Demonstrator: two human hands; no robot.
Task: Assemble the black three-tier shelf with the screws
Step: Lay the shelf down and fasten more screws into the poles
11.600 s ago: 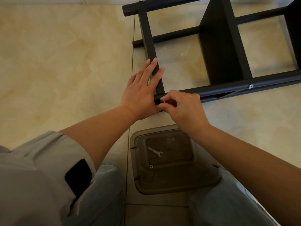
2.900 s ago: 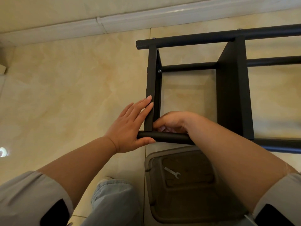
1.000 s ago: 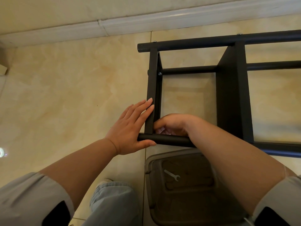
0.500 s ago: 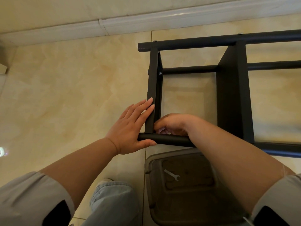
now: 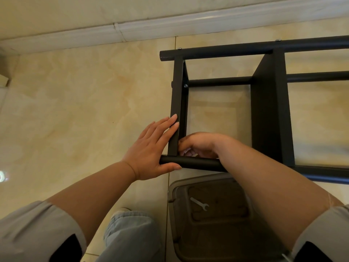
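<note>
left hand (image 5: 151,148) flat on shelf (image 5: 270,110) | right hand (image 5: 198,144) grip unclear, behind tube | wrench (image 5: 199,203) in bin (image 5: 217,233)

One head-worn wide-angle view looks steeply down, close over both forearms, onto the tiled floor (image 5: 79,103) toward the baseboard (image 5: 170,25).

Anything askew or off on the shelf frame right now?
Nothing stands out. The black shelf frame lies on its side on the floor with its bars square. The left hand braces the corner, the right hand works inside it, and a small wrench sits in the brown bin.
</note>
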